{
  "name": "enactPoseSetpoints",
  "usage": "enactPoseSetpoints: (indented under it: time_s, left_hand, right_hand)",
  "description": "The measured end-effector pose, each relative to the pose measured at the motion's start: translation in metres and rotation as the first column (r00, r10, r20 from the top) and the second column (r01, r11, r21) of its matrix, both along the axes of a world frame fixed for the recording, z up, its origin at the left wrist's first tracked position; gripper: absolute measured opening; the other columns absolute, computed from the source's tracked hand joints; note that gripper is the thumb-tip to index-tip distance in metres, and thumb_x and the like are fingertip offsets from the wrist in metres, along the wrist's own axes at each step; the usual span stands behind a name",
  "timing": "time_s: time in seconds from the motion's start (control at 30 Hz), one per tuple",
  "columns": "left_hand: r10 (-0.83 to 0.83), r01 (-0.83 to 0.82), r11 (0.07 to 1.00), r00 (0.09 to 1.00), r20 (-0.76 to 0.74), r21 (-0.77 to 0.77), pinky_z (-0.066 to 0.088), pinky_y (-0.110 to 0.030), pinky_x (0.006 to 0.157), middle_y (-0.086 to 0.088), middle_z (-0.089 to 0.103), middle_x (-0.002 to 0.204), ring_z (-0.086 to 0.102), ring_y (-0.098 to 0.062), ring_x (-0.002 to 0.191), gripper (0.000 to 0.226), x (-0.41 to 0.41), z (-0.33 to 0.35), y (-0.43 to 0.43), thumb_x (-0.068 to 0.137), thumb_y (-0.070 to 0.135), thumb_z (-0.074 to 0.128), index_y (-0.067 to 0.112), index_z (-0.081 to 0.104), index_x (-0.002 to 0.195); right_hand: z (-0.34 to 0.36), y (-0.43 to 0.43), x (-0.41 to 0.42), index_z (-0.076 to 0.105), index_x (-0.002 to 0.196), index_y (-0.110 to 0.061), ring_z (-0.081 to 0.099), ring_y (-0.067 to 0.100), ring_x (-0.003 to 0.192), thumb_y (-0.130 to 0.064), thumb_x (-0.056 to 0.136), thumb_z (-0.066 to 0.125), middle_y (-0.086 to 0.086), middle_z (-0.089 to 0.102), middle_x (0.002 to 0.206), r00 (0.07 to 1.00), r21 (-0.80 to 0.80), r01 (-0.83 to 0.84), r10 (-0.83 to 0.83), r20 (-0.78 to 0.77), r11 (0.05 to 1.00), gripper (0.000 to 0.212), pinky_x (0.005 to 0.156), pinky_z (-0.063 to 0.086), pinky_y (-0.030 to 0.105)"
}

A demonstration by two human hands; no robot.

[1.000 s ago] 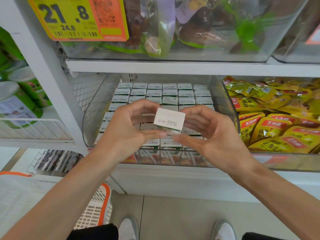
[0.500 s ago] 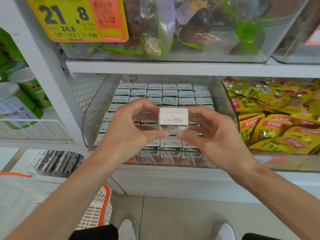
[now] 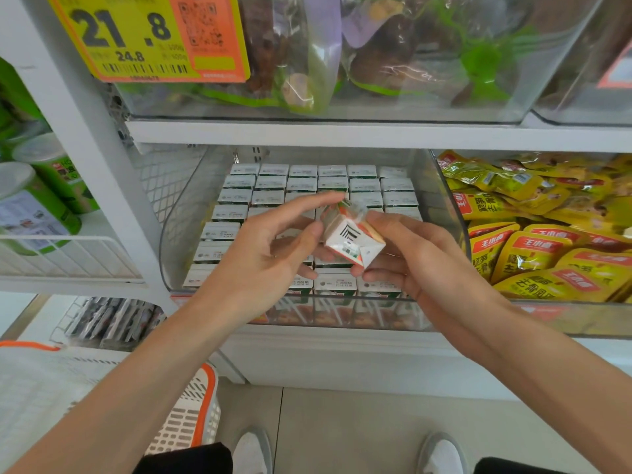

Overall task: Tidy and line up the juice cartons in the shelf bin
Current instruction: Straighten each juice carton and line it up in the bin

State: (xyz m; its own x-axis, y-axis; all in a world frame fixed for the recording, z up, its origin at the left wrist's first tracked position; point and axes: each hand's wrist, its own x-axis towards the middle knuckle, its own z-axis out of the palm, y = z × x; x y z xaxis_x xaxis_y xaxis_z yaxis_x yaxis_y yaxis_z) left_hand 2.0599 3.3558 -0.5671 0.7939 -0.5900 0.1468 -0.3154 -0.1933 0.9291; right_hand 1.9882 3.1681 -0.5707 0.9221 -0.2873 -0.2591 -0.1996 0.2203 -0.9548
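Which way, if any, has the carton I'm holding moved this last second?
Yes: the juice carton has tipped, barcode side now showing, and shifted slightly right against the rows in the bin.

- Yellow and orange price tag (image 3: 147,35), top left, reads 21.8.
- Clear upper bin (image 3: 496,111), bagged goods inside.
- Yellow snack packets (image 3: 547,254) heaped in the bin at right.
- Green canisters (image 3: 34,213) on the wire shelf at left.
- White basket (image 3: 201,405) with orange rim, low left.
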Motion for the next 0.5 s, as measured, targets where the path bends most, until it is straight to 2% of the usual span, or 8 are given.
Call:
enactPoseSetpoints:
  time_s: [0.1, 0.23, 0.5]
  left_hand:
    - [-0.010, 0.009, 1.000, 0.999, -0.042, -0.030, 0.065, -0.034, 0.078, 0.008, 0.075, 0.120, 0.077, -0.016, 0.100, 0.038, -0.0008, 0.0011, -0.0021, 0.110, 0.023, 0.046, 0.042, 0.063, 0.138]
    - [-0.004, -0.005, 0.996, 0.994, -0.108, -0.087, 0.066, -0.036, 0.080, 0.006, 0.077, 0.115, 0.078, -0.018, 0.097, 0.036, -0.0004, 0.0026, -0.0041, 0.111, 0.024, 0.043, 0.040, 0.065, 0.133]
    - [0.007, -0.017, 0.996, 0.994, -0.112, -0.084, 0.065, -0.033, 0.078, 0.002, 0.077, 0.113, 0.078, -0.018, 0.099, 0.034, 0.0003, 0.0027, -0.0029, 0.107, 0.029, 0.047, 0.037, 0.067, 0.133]
  right_hand:
    - [0.0016, -0.0012, 0.0025, 0.075, 0.115, -0.014, 0.079, 0.023, 0.075, -0.037, 0.100, 0.068, 0.017, 0.081, 0.092, 0.999, 0.077, -0.039, 0.041, -0.019, 0.996, 0.029, 0.062, 0.060, 0.022]
    - [0.0031, -0.0012, 0.0036, 0.076, 0.118, -0.015, 0.079, 0.023, 0.075, -0.034, 0.102, 0.064, 0.021, 0.080, 0.092, 0.995, 0.157, -0.095, 0.098, -0.014, 0.983, 0.028, 0.061, 0.060, 0.023]
    - [0.0005, -0.0036, 0.0016, 0.086, 0.098, -0.024, 0.081, 0.021, 0.081, -0.035, 0.105, 0.059, 0.021, 0.080, 0.098, 0.986, 0.155, -0.165, 0.168, -0.008, 0.974, 0.030, 0.065, 0.061, 0.022]
